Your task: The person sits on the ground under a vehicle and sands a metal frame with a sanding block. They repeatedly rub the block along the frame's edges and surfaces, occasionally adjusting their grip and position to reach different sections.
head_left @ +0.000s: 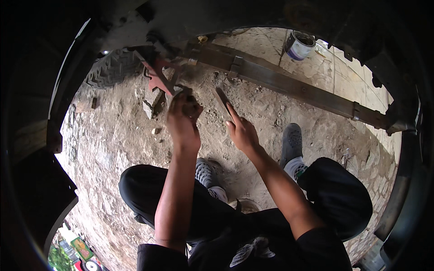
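My right hand grips a flat, narrow grey-brown bar that points up and away over the dirt ground. Its forefinger lies stretched along the bar. To its left, my left hand is raised with fingers curled around something small and dark; motion blur and the fingers keep me from making out what it is. Just beyond the left hand stands a red metal bracket or stand, its lower end close to the fingertips. The two hands are apart.
A long rusty metal beam with clamps crosses the far side. Beyond it stands a paint bucket. A treaded tyre and broken stones lie far left. Dark vehicle parts hang overhead. My shoes rest on the dirt.
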`<state>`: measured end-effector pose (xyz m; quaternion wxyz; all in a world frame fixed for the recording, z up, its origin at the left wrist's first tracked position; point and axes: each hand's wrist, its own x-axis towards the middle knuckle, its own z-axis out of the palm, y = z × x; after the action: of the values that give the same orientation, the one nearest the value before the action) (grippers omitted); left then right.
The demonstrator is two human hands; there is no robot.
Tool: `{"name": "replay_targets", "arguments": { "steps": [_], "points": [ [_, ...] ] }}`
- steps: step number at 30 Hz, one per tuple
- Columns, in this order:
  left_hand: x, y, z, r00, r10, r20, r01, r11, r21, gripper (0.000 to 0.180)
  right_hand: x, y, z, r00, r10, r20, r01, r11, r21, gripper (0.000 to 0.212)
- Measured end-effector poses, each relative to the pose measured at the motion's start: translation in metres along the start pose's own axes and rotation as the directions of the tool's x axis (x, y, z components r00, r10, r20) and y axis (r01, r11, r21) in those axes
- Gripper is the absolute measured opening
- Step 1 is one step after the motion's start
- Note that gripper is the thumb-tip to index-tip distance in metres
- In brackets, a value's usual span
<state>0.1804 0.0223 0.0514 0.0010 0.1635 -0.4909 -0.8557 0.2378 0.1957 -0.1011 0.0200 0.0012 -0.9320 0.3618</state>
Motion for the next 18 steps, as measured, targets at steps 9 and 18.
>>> {"name": "replay_targets", "arguments": {
  "steps": [9,18],
  "points": [
    [0.015,-0.03,0.029,0.988,-0.109,-0.108,0.113,0.993,0.036,0.025,0.005,0.016,0.014,0.978,0.031,-0.206,-0.077,0.972,-0.22,0.095],
    [0.022,-0.013,0.026,0.992,-0.044,-0.114,0.032,0.994,-0.101,0.024,0.1,-0.08,-0.036,0.967,0.255,0.029,-0.246,0.953,-0.179,0.105]
  ]
}}
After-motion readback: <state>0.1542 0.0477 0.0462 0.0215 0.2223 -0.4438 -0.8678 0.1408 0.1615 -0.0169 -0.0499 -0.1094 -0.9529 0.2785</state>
